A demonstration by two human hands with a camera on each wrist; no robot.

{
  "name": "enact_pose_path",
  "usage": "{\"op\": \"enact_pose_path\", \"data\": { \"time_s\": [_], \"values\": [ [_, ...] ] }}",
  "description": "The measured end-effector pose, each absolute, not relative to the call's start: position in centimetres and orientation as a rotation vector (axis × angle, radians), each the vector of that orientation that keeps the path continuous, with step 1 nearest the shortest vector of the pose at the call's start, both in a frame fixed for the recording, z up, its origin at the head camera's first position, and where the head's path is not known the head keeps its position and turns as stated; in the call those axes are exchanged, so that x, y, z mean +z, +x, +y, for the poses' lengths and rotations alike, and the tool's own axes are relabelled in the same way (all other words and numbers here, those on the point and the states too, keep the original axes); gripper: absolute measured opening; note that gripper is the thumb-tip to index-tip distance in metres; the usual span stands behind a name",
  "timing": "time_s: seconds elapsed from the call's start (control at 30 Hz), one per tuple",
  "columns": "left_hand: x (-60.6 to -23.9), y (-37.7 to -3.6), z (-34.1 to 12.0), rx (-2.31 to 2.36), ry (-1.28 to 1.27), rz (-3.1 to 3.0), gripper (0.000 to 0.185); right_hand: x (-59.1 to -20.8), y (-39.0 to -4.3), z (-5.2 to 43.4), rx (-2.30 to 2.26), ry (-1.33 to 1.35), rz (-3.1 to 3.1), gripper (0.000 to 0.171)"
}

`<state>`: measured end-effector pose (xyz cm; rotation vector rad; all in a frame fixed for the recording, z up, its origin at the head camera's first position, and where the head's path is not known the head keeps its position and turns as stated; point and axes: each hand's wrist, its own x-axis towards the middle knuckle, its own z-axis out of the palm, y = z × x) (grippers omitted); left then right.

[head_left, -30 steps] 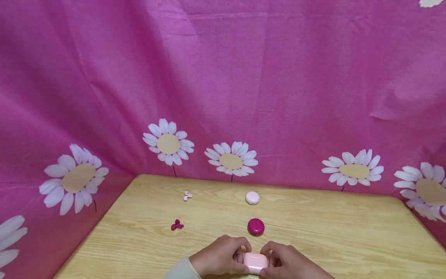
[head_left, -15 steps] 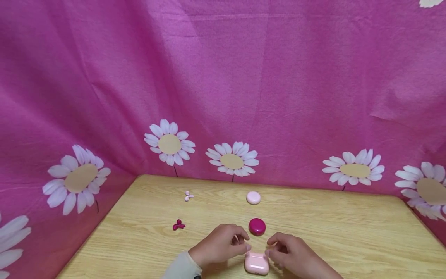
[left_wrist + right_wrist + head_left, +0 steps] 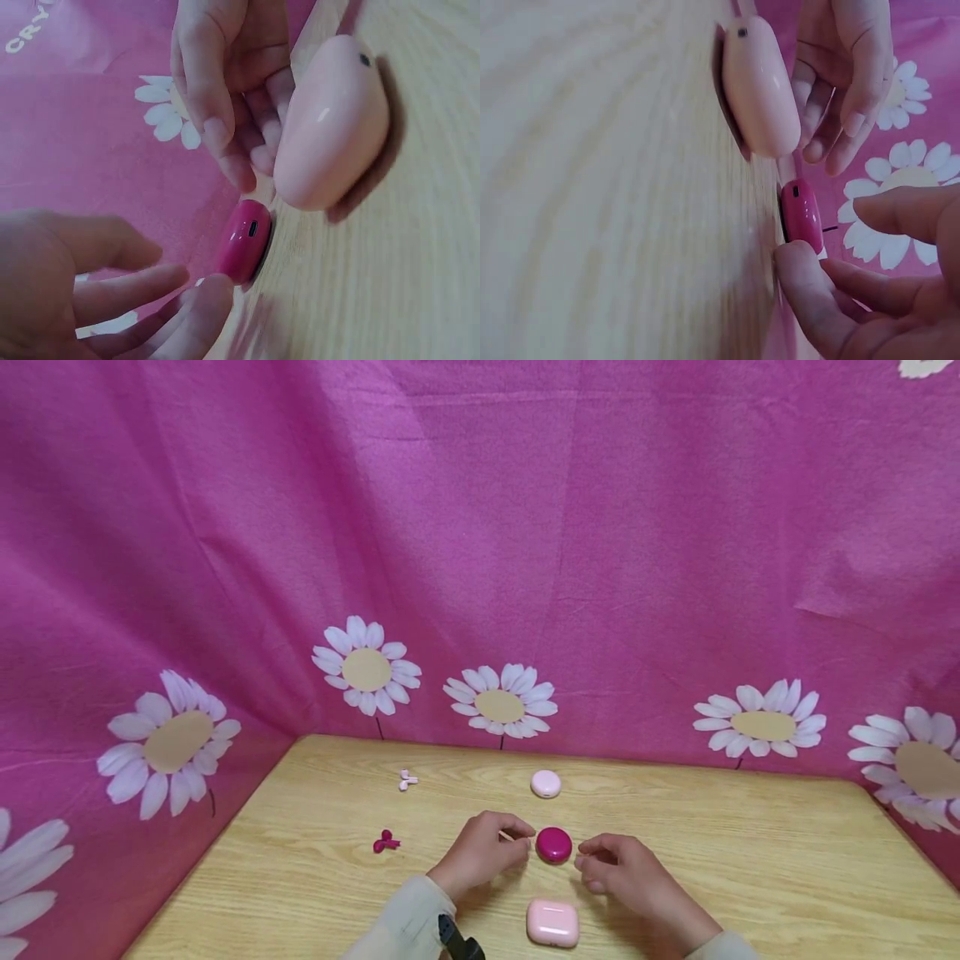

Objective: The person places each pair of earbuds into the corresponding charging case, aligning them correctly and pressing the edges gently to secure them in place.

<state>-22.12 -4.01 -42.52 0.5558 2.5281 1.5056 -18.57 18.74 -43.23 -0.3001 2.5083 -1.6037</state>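
Observation:
A round magenta earbud case (image 3: 553, 845) lies closed on the table between my two hands. My left hand (image 3: 487, 852) is at its left side, fingers loosely bent and fingertips close to the case. My right hand (image 3: 633, 872) stands at the other side with a small gap to it. Whether a left fingertip touches the case I cannot tell. The left wrist view shows the charging port on the magenta case (image 3: 246, 240). Nearer to me lies a closed light pink earbud case (image 3: 552, 923), larger and rounded-rectangular, with neither hand on it.
A pale pink round case (image 3: 546, 784) lies farther back. To the left are a pair of pale pink earbuds (image 3: 407, 780) and a pair of magenta earbuds (image 3: 386, 842). Behind the wooden table (image 3: 750, 835) hangs a pink cloth (image 3: 600, 568) with daisies.
Both hands have let go of the light pink case and moved forward, away from me, to either side of the magenta case. The cases and earbuds stay where they lay.

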Motion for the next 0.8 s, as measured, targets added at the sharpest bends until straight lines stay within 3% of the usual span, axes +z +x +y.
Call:
{"op": "enact_pose_path", "data": {
  "time_s": [0.3, 0.8],
  "values": [
    [-43.4, -23.7, -2.4, 1.643, 0.338, 2.46, 0.016, -43.4, -20.6, 18.0, -1.668, -0.201, 2.511, 0.028],
    [-43.9, -24.2, -1.5, 1.706, 0.291, 2.453, 0.013, -42.9, -22.5, 16.2, -1.65, 0.124, 2.535, 0.009]
  ]
}}
